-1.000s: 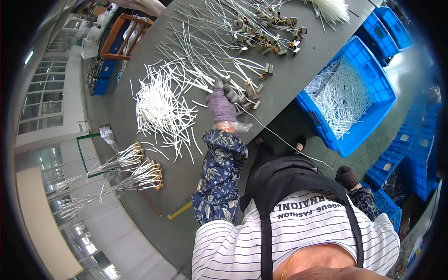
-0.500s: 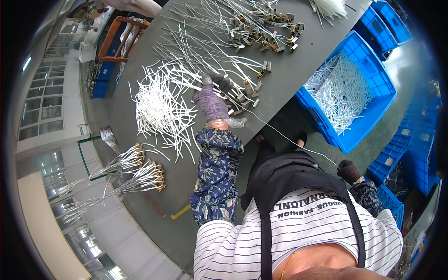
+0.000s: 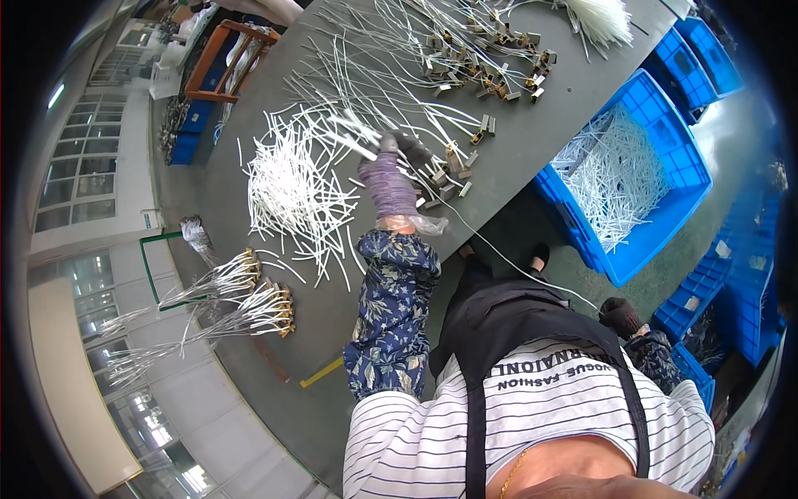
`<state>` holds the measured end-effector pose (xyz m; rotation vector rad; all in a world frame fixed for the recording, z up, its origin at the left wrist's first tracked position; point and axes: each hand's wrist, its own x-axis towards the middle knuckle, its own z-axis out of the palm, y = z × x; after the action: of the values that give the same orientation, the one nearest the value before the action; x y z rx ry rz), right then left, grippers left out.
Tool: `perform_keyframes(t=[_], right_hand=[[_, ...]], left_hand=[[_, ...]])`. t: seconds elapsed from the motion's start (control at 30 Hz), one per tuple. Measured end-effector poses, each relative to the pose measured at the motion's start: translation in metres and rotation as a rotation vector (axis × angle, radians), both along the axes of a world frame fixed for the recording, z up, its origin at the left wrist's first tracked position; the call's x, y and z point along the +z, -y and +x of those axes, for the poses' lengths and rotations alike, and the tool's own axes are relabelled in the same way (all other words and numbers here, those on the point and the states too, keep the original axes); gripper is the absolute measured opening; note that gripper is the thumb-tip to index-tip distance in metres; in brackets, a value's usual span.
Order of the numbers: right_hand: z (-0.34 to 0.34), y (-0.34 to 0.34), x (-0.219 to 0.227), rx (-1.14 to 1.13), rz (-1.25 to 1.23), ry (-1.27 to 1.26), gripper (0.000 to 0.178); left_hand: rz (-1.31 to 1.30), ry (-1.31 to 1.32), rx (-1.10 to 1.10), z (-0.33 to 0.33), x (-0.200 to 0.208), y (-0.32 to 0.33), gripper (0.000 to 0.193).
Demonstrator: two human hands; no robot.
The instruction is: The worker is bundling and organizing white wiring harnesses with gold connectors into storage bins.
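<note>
My left hand [image 3: 392,176], in a dark glove with purple wrapping at the wrist, is closed over the grey table. A few thick white tubes [image 3: 353,135], blurred by motion, stick out past its thumb. From beside this hand a long thin white wire [image 3: 490,235] runs off the table edge and down to my right hand [image 3: 620,317]. That hand, in a dark brown glove, is closed low at my right side, at the wire's far end. Small metal-ended parts [image 3: 453,170] on wires lie right of my left hand. A loose pile of white tubes [image 3: 295,187] lies left of it.
Wires with brass and metal ends [image 3: 490,62] spread across the table's far side. Bundled wires [image 3: 266,308] lie at its left edge. A blue crate [image 3: 619,262] of white pieces stands right of the table, with more blue crates [image 3: 694,287] beyond. White strands [image 3: 600,21] lie at the far corner.
The view has shifted slightly. The white tubes at my left hand have moved and now blur. My right hand stays low at the right, with the wire still stretched toward it.
</note>
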<state>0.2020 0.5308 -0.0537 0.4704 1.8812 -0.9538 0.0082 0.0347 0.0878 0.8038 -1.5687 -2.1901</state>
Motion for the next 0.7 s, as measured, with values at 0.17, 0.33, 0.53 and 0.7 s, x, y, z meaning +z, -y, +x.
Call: perform_keyframes(t=[0.17, 0.33, 0.53, 0.7], right_hand=[[-0.010, 0.015, 0.023, 0.043, -0.037, 0.137, 0.010], [-0.062, 0.095, 0.046, 0.185, -0.232, -0.235, 0.011], [-0.108, 0.147, 0.078, -0.258, -0.497, -0.024, 0.014], [-0.132, 0.175, 0.083, -0.217, -0.532, -0.079, 0.016]], left_hand=[[0.130, 0.132, -0.217, 0.022, -0.040, -0.030, 0.023], [0.273, 0.325, -0.624, 0.072, -0.068, -0.127, 0.020], [-0.149, 0.198, -0.537, 0.056, -0.055, -0.092, 0.027], [-0.168, 0.168, -0.087, 0.038, -0.040, -0.058, 0.035]])
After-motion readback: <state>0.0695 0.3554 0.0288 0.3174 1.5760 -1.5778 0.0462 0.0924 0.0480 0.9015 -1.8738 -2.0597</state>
